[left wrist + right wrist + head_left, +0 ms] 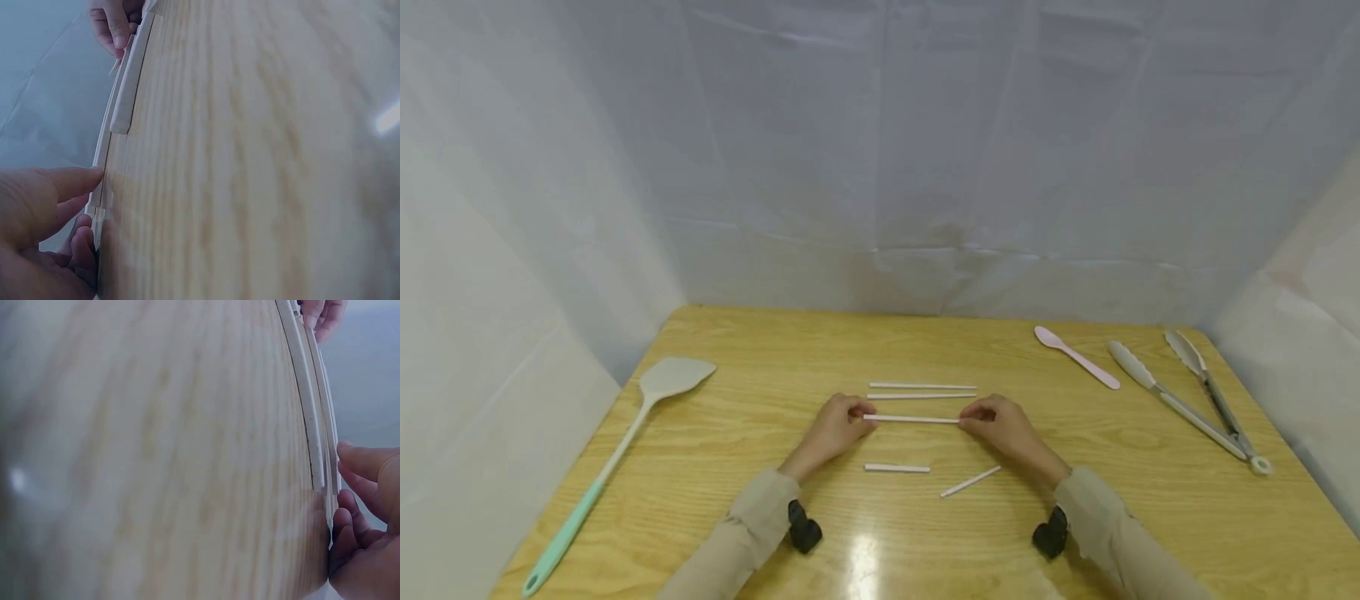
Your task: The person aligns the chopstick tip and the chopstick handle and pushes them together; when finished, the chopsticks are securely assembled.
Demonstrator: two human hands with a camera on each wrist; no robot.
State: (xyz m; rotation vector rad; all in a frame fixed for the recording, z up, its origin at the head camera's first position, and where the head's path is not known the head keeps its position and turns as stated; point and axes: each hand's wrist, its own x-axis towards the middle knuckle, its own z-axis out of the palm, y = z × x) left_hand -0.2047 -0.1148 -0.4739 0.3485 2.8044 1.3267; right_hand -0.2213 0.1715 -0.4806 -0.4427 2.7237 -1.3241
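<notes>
A thin white chopstick (912, 419) lies crosswise between my two hands. With thumb and fingertips, my left hand (838, 427) pinches its left end. At the other end, my right hand (1003, 425) pinches it the same way. Just beyond it, two similar white chopsticks (922, 397) lie side by side, both tapering to the right. Nearer to me are two shorter white sticks, one straight across (897, 468) and one slanted (971, 482). In the left wrist view, the left thumb and fingers (78, 187) meet the stick close to the wooden tabletop.
A spatula (673, 377) with a mint handle lies along the table's left side. At the back right is a pink spoon (1078, 358), with spread metal tongs (1202, 417) beside it near the right edge. Pale sheeting (880, 167) hangs behind the wooden table (760, 358).
</notes>
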